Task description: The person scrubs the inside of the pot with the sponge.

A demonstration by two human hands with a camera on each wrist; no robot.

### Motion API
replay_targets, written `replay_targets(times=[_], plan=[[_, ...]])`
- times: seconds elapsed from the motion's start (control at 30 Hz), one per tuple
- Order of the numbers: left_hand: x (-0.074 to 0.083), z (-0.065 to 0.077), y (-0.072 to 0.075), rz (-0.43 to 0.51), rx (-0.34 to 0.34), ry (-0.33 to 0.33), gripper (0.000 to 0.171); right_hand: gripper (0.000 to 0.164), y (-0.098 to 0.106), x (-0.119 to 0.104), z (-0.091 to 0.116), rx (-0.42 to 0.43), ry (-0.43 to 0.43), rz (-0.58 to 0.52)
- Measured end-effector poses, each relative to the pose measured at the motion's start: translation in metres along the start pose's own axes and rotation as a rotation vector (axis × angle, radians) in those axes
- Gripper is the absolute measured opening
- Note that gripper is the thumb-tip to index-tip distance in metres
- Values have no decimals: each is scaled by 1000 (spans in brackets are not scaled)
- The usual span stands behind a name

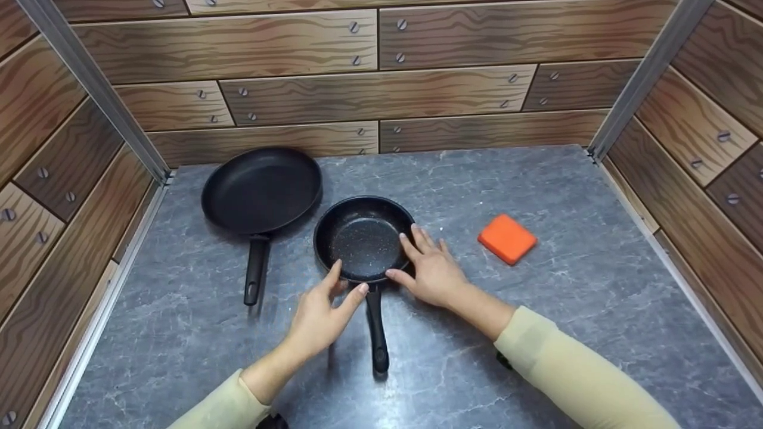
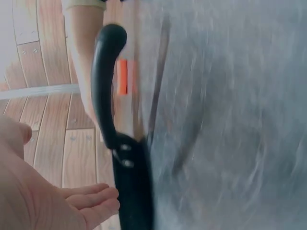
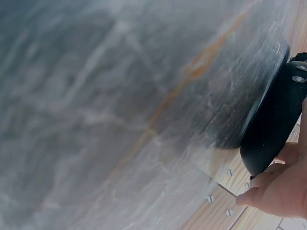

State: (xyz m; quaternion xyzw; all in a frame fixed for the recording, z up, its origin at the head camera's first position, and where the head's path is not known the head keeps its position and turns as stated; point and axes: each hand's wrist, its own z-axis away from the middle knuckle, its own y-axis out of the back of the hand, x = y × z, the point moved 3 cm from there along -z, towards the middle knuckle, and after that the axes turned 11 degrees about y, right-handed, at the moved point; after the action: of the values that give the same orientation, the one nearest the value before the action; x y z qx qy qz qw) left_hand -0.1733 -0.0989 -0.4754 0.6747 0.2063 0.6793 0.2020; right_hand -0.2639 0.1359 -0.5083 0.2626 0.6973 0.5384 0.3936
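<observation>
A small black frying pan (image 1: 365,241) with a speckled inside sits on the grey marbled table, its handle (image 1: 377,330) toward me. My left hand (image 1: 319,313) is at the near left rim with thumb and fingers spread. The left wrist view shows the fingertips of that hand right at the outer wall of the pan (image 2: 134,191). At the right rim rests my right hand (image 1: 438,271), fingers extended along the edge and thumb at the near side. From the right wrist, its fingers (image 3: 268,189) appear beside the pan's dark side wall (image 3: 271,122).
A larger black frying pan (image 1: 262,190) stands at the back left, handle toward me. Off to the right lies an orange square, sponge-like block (image 1: 508,239). Wood-patterned panels (image 1: 298,42) with metal corner posts enclose the back and sides of the table (image 1: 536,310).
</observation>
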Motion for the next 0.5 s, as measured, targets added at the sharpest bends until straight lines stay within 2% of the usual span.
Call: replay_targets(times=[0.2,0.37,0.5], plan=[[-4,2,-8,186,-87,95,78,91,0,0,0,1,2,-8],[-8,7,-16,402,-193,264,81,91,0,0,0,0,7,-10],[-11,9,-24,560,-276,369,83,91,0,0,0,0,11,-7]])
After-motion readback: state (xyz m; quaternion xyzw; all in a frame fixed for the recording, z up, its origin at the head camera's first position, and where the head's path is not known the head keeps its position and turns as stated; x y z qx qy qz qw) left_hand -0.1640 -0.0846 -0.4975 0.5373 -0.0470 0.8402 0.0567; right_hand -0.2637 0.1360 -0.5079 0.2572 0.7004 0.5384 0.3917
